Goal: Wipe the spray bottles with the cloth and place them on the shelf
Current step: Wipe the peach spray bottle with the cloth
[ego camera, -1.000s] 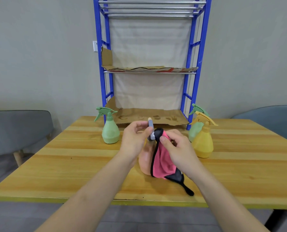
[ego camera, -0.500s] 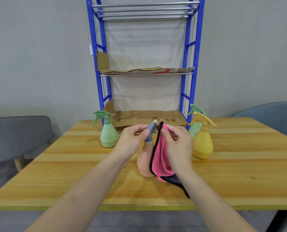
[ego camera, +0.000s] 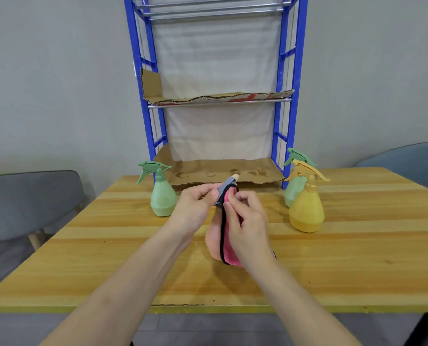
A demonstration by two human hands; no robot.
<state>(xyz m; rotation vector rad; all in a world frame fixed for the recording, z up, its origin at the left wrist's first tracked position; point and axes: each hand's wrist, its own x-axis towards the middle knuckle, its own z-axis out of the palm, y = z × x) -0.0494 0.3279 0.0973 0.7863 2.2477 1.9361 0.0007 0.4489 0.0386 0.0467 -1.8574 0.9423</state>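
A peach spray bottle [ego camera: 213, 242] with a grey trigger head stands on the wooden table [ego camera: 108, 258] in front of me. My left hand [ego camera: 195, 206] pinches the grey head. My right hand [ego camera: 245, 221] holds a pink cloth with a black edge [ego camera: 229, 248] against the head and the bottle's right side. A green spray bottle [ego camera: 161, 196] stands to the left. A yellow bottle [ego camera: 306, 208] stands to the right, with another green bottle [ego camera: 294, 188] partly hidden behind it. The blue shelf [ego camera: 155, 121] rises at the table's back, its tiers lined with cardboard.
A grey chair [ego camera: 30, 201] stands to the left of the table and a blue-grey chair [ego camera: 407, 156] to the right. The shelf's lowest cardboard sheet [ego camera: 227, 171] lies just behind my hands. The table's front edge runs below my forearms.
The right hand has worked the cloth around the trigger head, from lower on the neck up to beside the nozzle. The left hand keeps its hold on the head. The camera has shifted slightly.
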